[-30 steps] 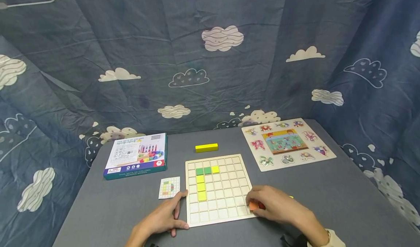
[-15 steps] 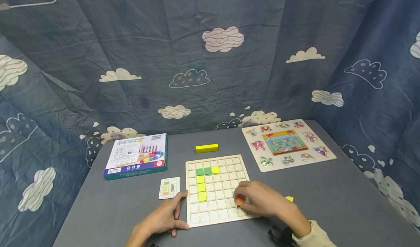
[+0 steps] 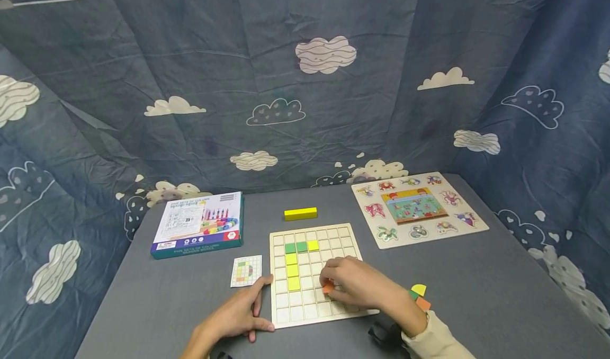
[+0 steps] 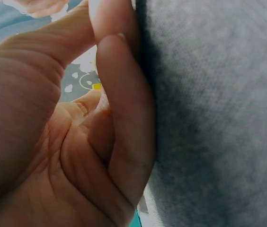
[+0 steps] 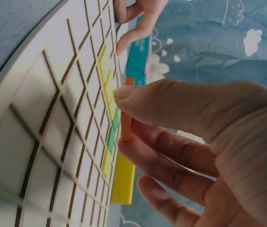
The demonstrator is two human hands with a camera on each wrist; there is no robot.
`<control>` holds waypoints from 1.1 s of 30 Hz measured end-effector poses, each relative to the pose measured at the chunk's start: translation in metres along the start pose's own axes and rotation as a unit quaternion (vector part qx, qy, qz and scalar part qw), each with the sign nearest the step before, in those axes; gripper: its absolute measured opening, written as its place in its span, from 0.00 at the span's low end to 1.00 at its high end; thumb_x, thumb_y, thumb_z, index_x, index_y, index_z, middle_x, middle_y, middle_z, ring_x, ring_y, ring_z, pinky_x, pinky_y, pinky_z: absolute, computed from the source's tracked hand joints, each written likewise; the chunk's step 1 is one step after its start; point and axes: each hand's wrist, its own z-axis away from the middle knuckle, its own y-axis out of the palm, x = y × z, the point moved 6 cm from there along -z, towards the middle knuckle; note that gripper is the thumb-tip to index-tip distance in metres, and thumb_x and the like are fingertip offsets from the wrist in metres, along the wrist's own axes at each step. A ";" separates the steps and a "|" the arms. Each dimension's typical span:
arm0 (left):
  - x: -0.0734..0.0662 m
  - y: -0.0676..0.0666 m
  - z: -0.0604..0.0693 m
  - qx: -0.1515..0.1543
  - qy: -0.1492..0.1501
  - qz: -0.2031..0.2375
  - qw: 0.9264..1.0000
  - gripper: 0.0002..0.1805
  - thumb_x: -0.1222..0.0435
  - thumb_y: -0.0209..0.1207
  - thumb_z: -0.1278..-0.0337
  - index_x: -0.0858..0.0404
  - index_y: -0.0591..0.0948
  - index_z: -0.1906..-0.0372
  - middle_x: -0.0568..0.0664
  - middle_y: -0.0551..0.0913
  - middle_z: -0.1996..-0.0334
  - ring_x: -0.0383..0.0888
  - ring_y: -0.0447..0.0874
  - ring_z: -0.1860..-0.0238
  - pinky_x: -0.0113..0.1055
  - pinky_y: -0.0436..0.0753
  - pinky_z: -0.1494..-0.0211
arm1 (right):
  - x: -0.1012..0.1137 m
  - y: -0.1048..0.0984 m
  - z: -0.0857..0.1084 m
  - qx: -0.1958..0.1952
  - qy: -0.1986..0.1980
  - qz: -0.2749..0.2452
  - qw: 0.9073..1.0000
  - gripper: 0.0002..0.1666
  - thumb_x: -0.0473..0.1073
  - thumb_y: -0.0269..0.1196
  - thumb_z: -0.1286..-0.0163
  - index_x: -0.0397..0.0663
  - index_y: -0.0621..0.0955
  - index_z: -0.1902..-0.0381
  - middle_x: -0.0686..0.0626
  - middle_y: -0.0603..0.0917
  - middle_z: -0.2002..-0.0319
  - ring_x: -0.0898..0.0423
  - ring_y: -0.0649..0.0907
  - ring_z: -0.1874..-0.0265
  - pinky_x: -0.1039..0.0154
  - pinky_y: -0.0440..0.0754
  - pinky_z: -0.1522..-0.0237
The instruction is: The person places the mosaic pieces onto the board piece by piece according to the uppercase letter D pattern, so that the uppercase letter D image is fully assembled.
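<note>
My right hand (image 3: 355,282) pinches an orange tile (image 5: 126,125) between thumb and fingertips, above the gridded wooden board (image 3: 274,253). The tile stands a little off the board in the right wrist view. Two green tiles (image 3: 296,248) and a yellow tile (image 3: 313,245) form a row in the grid; more yellow tiles (image 3: 292,271) run down below the row's left end. My left hand (image 3: 238,311) rests at the board's left side, its index finger and thumb spread and touching the edge. Beside it lies a small pattern card (image 3: 246,271) with coloured squares.
Loose yellow, green and orange pieces (image 3: 419,290) lie right of the board, partly behind the right forearm. Behind the board is a yellow bar (image 3: 300,214). A boxed toy set (image 3: 197,225) lies at back left, a sea-animal puzzle board (image 3: 419,209) at back right.
My right hand has moved left over the board from its right edge, carrying the orange tile. The loose pieces on the right have come into sight. My left hand has stayed put.
</note>
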 end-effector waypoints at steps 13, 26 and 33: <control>-0.001 -0.004 -0.002 0.001 0.001 -0.010 1.000 0.54 0.53 0.76 0.55 0.65 0.59 0.25 0.47 0.74 0.75 0.37 0.79 0.87 0.29 0.69 0.77 | 0.013 0.032 -0.039 0.011 0.004 -0.056 0.998 0.03 0.42 0.69 0.33 0.50 0.86 0.64 0.56 0.85 0.66 0.68 0.78 0.68 0.72 0.78 0.60; -0.001 -0.001 0.001 0.000 0.005 -0.005 1.000 0.54 0.55 0.77 0.55 0.64 0.60 0.25 0.47 0.73 0.76 0.36 0.78 0.88 0.29 0.69 0.78 | 0.029 0.049 -0.041 -0.022 0.036 -0.007 0.999 0.03 0.41 0.72 0.37 0.52 0.88 0.70 0.58 0.87 0.67 0.66 0.83 0.63 0.71 0.81 0.60; 0.001 0.001 0.001 0.000 0.008 -0.006 1.000 0.53 0.55 0.76 0.54 0.64 0.59 0.25 0.46 0.73 0.76 0.36 0.78 0.88 0.28 0.69 0.78 | 0.032 0.051 -0.039 -0.027 0.028 0.030 0.999 0.03 0.43 0.72 0.37 0.53 0.91 0.70 0.57 0.87 0.60 0.63 0.83 0.60 0.71 0.82 0.60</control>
